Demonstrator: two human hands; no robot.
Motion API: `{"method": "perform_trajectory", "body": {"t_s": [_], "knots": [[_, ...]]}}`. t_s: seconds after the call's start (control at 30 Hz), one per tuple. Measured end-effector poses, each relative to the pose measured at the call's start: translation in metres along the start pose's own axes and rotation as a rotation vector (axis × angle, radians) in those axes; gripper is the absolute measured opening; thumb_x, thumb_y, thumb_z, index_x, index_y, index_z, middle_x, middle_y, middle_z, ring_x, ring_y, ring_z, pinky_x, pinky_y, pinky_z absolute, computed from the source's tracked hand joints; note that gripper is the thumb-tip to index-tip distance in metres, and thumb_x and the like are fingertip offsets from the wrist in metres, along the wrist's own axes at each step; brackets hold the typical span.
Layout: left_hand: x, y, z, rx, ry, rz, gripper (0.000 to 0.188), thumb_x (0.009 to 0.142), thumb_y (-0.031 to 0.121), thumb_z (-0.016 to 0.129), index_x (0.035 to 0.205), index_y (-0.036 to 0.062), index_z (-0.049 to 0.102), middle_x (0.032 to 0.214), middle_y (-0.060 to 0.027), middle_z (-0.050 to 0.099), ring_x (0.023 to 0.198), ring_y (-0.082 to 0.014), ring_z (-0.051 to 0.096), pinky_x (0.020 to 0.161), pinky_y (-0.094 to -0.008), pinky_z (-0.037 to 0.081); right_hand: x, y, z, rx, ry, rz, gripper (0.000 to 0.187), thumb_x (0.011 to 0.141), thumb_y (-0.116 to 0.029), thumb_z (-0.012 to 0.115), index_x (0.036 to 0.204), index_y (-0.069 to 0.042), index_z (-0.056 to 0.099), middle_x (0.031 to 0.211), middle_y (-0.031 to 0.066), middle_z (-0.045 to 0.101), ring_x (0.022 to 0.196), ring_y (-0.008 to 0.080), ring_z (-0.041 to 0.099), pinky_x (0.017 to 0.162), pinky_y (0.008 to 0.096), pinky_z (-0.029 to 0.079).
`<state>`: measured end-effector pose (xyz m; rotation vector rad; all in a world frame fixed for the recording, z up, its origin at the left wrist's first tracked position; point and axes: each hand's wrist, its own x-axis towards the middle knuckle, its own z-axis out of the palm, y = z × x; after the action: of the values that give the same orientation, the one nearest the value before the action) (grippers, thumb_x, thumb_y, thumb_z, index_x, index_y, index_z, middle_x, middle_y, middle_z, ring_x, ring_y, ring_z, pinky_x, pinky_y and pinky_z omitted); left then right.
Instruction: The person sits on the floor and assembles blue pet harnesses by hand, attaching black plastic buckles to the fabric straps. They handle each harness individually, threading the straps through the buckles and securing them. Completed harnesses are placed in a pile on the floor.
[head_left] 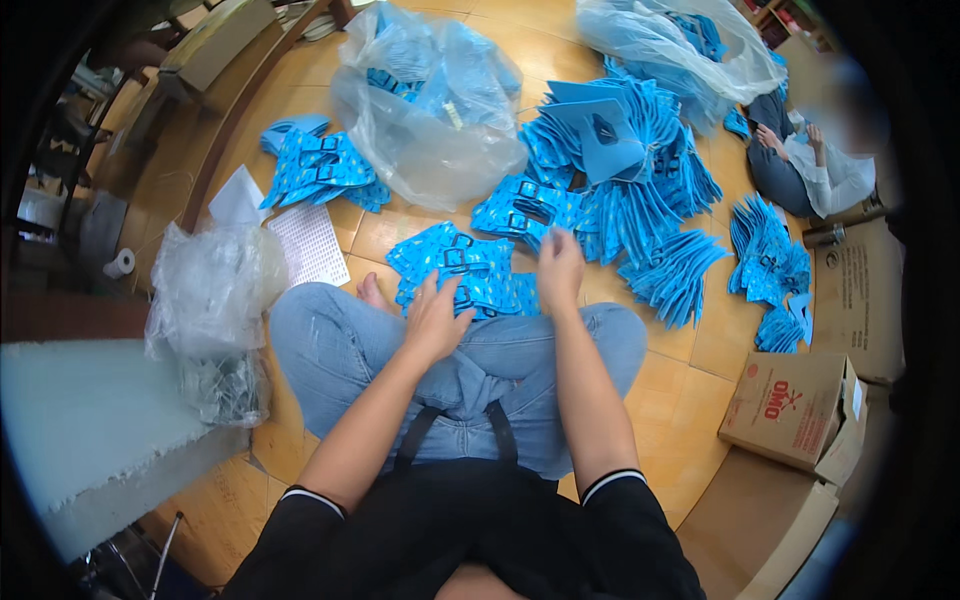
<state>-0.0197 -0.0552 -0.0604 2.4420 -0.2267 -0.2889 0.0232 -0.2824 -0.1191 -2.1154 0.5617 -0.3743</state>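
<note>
In front of my crossed legs lies a pile of blue printed straps with dark buckles (462, 262). My left hand (434, 322) rests at its near edge, fingers apart over the straps. My right hand (560, 272) is raised at the right of that pile, fingers curled together; whatever they may hold is hidden. Just beyond the right hand is another stack of buckled straps (522, 208). To its right rises a large heap of blue straps (635, 195) in fanned bundles, with flat plain blue pieces (598, 135) on top.
Clear plastic bags (425, 150) stand at the back. More straps (322, 165) lie far left, near a printed sheet (308, 245) and crumpled plastic (210, 290). Cardboard boxes (785, 410) line the right side. Another person (835, 180) sits at the far right beside strap bundles (768, 255).
</note>
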Motion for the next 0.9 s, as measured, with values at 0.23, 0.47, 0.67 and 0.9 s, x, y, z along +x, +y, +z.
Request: {"method": "perform_trajectory", "body": {"t_s": [0.23,0.47,0.67,0.9], "knots": [[0.030,-0.030,0.015,-0.241,0.066,-0.236,0.066,0.082,0.027,0.069,0.135,-0.0016,0.041,0.131,-0.0284,0.047,0.121,-0.0403,0.047,0.101,-0.0422,0.039,-0.042,-0.015,0.032,-0.305,-0.306,0.002,0.048,0.084,-0.035,0.065,0.116,0.001,0.060,0.110,0.0217,0.062,0.102,0.0334,0.061,0.084,0.0399,0.048],[0.023,-0.022,0.008,-0.325,0.299,-0.180,0.055,0.085,0.019,0.066,0.133,0.0011,0.045,0.120,-0.0220,0.055,0.109,-0.0301,0.056,0.093,-0.0373,0.044,-0.036,-0.018,0.017,-0.124,-0.478,0.163,0.059,0.080,-0.042,0.070,0.114,0.005,0.060,0.103,0.0206,0.065,0.102,0.0314,0.061,0.084,0.0392,0.048],[0.008,-0.012,-0.033,-1.026,0.010,-0.232,0.038,0.093,0.010,0.057,0.129,0.0004,0.050,0.112,-0.0091,0.061,0.099,-0.0106,0.057,0.086,-0.0236,0.045,-0.050,-0.027,0.023,0.240,-0.379,0.054,0.061,0.079,-0.039,0.073,0.114,0.009,0.056,0.111,0.0211,0.062,0.103,0.0254,0.060,0.086,0.0351,0.047],[-0.013,0.001,-0.094,-0.965,0.001,0.113,0.018,0.093,0.006,0.056,0.110,0.0010,0.061,0.105,-0.0032,0.059,0.097,-0.0107,0.054,0.091,-0.0258,0.040,-0.077,-0.096,-0.052,0.319,-0.134,-0.202,0.046,0.079,-0.021,0.076,0.113,0.002,0.055,0.108,0.0151,0.061,0.101,0.0261,0.059,0.089,0.0354,0.046]]}}
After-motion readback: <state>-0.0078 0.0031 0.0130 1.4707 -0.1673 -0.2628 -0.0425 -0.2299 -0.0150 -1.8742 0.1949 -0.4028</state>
